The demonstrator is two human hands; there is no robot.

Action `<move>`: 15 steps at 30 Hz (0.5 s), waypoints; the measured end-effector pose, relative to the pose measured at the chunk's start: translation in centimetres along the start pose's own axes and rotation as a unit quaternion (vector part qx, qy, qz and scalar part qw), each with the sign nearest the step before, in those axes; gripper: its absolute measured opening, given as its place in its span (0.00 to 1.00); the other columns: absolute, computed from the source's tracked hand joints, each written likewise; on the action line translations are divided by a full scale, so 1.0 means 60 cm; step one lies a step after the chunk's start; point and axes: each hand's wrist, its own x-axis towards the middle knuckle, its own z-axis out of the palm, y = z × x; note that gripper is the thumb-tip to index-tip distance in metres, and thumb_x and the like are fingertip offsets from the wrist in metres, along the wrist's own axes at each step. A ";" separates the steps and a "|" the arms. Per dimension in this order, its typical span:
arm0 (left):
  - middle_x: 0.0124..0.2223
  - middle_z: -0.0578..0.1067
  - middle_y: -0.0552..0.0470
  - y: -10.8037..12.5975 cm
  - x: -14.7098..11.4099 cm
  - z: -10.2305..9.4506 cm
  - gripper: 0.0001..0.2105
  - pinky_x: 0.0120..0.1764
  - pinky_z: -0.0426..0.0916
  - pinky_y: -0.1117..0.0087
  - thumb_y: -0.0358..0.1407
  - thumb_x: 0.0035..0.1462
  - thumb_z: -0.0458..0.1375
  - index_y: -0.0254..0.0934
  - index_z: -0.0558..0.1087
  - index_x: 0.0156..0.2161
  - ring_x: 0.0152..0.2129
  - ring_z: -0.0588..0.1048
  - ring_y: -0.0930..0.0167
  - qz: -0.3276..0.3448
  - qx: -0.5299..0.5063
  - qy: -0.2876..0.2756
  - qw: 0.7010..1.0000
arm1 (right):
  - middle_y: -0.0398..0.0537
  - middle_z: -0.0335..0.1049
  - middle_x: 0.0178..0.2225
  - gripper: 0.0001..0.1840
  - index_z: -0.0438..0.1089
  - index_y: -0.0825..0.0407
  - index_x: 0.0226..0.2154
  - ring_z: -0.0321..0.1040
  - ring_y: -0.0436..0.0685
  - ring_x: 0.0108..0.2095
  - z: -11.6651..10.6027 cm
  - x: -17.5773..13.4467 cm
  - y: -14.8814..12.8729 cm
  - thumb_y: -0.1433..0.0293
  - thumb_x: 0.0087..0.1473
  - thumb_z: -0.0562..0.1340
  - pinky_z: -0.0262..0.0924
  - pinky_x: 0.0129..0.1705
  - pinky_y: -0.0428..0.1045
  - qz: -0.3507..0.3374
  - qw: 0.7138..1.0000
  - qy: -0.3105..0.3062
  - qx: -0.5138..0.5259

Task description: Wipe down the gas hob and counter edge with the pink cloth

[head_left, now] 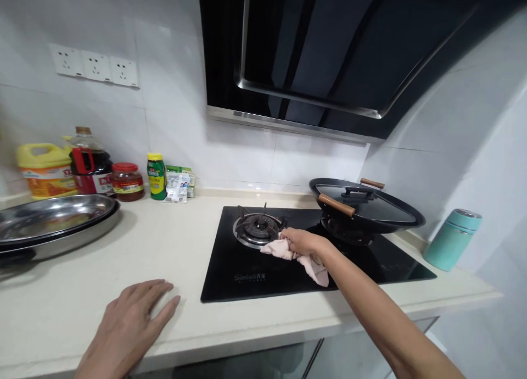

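My right hand (302, 241) is closed around a pale pink cloth (316, 270) and presses it on the black glass gas stove (263, 283), just right of the left burner (258, 228). Part of the cloth hangs loose toward the front of the stove. My left hand (134, 318) holds nothing; its fingers are stretched out, with the thumb apart, over the pale countertop (164, 241) left of the stove. On the right burner sits a black wok (387, 225) with wooden handles, covered by a lid (366, 200).
A mint-green flask (453, 240) stands right of the stove. Metal trays (61, 241) lie at the far left. Behind them are an oil jug (47, 173), a dark sauce bottle (90, 165), a red-lidded jar (127, 182) and a green bottle (156, 177). A black range hood (296, 55) overhangs the stove.
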 end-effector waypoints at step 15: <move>0.47 0.83 0.51 -0.008 0.001 -0.001 0.22 0.53 0.71 0.55 0.59 0.56 0.54 0.47 0.81 0.42 0.49 0.78 0.56 -0.017 -0.027 0.015 0.999 | 0.55 0.68 0.58 0.24 0.65 0.48 0.60 0.70 0.61 0.51 0.014 0.066 0.165 0.67 0.62 0.56 0.62 0.52 0.54 0.174 0.981 0.084 -0.023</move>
